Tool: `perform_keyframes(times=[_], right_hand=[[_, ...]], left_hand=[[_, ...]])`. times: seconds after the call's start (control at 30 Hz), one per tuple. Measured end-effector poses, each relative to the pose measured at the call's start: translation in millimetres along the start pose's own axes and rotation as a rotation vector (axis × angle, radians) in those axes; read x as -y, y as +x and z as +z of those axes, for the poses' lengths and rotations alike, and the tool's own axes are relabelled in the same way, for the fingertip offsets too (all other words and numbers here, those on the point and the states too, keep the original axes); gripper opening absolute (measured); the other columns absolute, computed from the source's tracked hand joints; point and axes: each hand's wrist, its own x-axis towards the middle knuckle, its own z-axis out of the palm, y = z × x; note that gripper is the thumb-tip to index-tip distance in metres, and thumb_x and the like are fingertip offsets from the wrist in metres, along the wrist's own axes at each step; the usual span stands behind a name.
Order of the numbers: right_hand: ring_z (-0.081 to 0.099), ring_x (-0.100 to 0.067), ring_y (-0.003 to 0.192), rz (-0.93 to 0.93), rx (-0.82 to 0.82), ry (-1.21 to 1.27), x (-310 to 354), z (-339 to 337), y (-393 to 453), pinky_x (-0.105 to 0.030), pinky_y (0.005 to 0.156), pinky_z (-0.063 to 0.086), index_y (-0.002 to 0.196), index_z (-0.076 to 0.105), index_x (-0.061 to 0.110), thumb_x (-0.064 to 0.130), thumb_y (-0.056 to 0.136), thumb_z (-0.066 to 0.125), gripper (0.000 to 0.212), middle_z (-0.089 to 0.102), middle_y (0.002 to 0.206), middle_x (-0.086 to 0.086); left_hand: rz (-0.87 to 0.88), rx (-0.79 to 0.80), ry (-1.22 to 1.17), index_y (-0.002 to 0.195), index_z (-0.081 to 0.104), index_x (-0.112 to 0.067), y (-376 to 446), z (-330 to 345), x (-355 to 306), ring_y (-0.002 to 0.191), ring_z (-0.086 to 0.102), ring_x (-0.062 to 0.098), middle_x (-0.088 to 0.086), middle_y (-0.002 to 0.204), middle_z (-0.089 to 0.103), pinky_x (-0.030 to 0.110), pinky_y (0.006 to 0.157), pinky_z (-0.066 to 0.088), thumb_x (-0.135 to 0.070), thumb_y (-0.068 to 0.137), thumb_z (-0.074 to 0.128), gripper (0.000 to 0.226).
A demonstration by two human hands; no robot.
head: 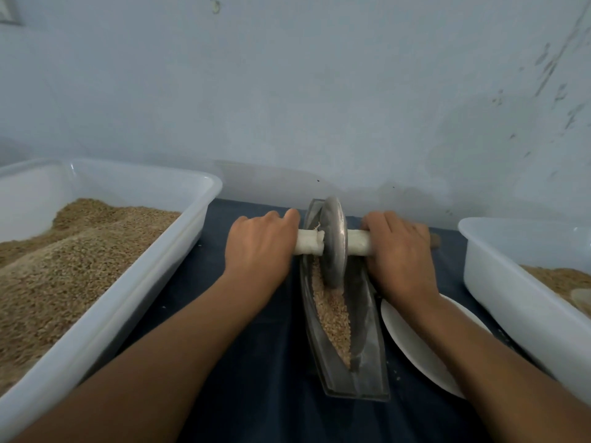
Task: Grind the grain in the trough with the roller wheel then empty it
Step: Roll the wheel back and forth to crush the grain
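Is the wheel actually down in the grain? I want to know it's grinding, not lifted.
Touching. The head view shows the roller wheel with its lower edge sunk into the grain in the trough; no gap shows between them.

White tubs (204,199) L & R (499,270), white plate (412,340), blue cloth (256,378).

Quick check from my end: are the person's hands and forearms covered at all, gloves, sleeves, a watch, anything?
No. Both the left hand and the right hand are bare, with no gloves, rings or watch showing. Both forearms are bare too, right down to the bottom edge of the picture, so no sleeve is in view. No tape, bandage or markings show on either.
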Motion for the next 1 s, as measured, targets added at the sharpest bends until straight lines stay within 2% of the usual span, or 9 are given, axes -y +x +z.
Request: perform_keyframes(times=[0.1, 0.23, 0.3, 0.4, 0.53, 0.6, 0.8, 0.93, 1.0], right_hand=[[0.05, -0.027, 0.068, 0.013, 0.03, -0.041, -4.6, 6.1, 5.1, -0.037, 0.066, 0.03, 0.088, 0.054, 0.017, 0.014, 0.083, 0.067, 0.014, 0.055, 0.078, -0.002], [0.036, -0.022, 0.052, 0.038, 0.155, -0.166, -11.7, 12.2, 17.6, -0.03, 0.051, 0.016, 0.088, 0.055, 0.019, 0.025, 0.081, 0.069, 0.017, 0.06, 0.068, -0.001], [0.041, -0.023, 0.055, 0.065, 0.259, -0.165, -15.9, 13.9, 24.4, -0.029, 0.049, 0.024, 0.091, 0.053, 0.023, 0.033, 0.084, 0.065, 0.017, 0.059, 0.071, 0.0], [0.049, -0.023, 0.06, 0.106, 0.388, -0.098, -20.3, 14.8, 32.2, -0.03, 0.051, 0.036, 0.085, 0.053, 0.029, 0.036, 0.082, 0.063, 0.013, 0.058, 0.073, 0.002], [0.054, -0.023, 0.062, 0.165, 0.53, -0.114, -20.7, 13.7, 49.1, -0.026, 0.05, 0.036, 0.09, 0.064, 0.029, 0.038, 0.076, 0.067, 0.016, 0.059, 0.074, 0.002], [0.056, -0.021, 0.063, 0.17, 0.629, -0.119, -20.3, 13.4, 60.6, -0.026, 0.051, 0.039, 0.093, 0.067, 0.028, 0.038, 0.077, 0.067, 0.019, 0.06, 0.075, 0.001], [0.064, -0.025, 0.075, 0.133, 0.813, -0.155, -15.4, 9.7, 86.1, -0.03, 0.065, 0.051, 0.098, 0.068, 0.018, 0.031, 0.077, 0.069, 0.025, 0.064, 0.084, -0.004], [0.066, -0.022, 0.075, 0.09, 0.928, -0.171, -12.2, 5.4, 93.0, -0.027, 0.058, 0.049, 0.097, 0.07, 0.011, 0.026, 0.079, 0.072, 0.023, 0.066, 0.084, -0.005], [0.067, -0.021, 0.075, 0.096, 0.958, -0.162, -11.9, 3.7, 92.8, -0.029, 0.061, 0.051, 0.096, 0.07, 0.011, 0.026, 0.079, 0.073, 0.023, 0.066, 0.085, -0.005]], left_hand=[[-0.013, 0.03, 0.013, 0.097, 0.046, -0.023, 9.3, -1.9, -2.4, 0.051, 0.032, 0.015, 0.0, 0.082, 0.04, 0.03, 0.051, 0.02, -0.019, 0.077, 0.068, 0.03], [0.017, 0.069, 0.017, 0.101, 0.052, -0.022, 25.0, -6.1, -4.4, 0.069, 0.055, 0.025, 0.002, 0.085, 0.047, 0.034, 0.059, 0.04, -0.017, 0.083, 0.063, 0.022], [0.02, 0.073, 0.04, 0.103, 0.056, -0.021, 33.0, -6.3, -5.6, 0.078, 0.06, 0.026, 0.002, 0.09, 0.055, 0.034, 0.062, 0.043, -0.017, 0.085, 0.061, 0.019], [0.015, 0.076, 0.079, 0.102, 0.062, -0.022, 44.1, -2.6, -9.3, 0.075, 0.057, 0.024, 0.0, 0.087, 0.057, 0.034, 0.063, 0.04, -0.015, 0.086, 0.06, 0.017], [0.011, 0.084, 0.082, 0.102, 0.064, -0.021, 57.0, 3.4, -9.5, 0.084, 0.063, 0.029, 0.004, 0.095, 0.064, 0.042, 0.076, 0.052, -0.012, 0.084, 0.059, 0.021], [-0.006, 0.102, 0.054, 0.103, 0.064, -0.021, 61.0, 5.2, -7.7, 0.088, 0.063, 0.031, 0.006, 0.098, 0.065, 0.046, 0.079, 0.053, -0.012, 0.08, 0.062, 0.024], [-0.052, 0.143, -0.027, 0.099, 0.061, -0.021, 62.7, 13.5, -3.1, 0.076, 0.055, 0.027, 0.002, 0.083, 0.054, 0.041, 0.076, 0.049, -0.013, 0.075, 0.065, 0.025], [-0.057, 0.143, -0.022, 0.1, 0.061, -0.021, 58.0, 14.0, -4.0, 0.077, 0.057, 0.027, 0.002, 0.086, 0.059, 0.046, 0.079, 0.052, -0.012, 0.076, 0.066, 0.026], [-0.048, 0.137, -0.015, 0.099, 0.06, -0.021, 54.7, 12.7, -4.4, 0.079, 0.06, 0.027, 0.003, 0.087, 0.061, 0.046, 0.078, 0.053, -0.012, 0.076, 0.066, 0.025]])
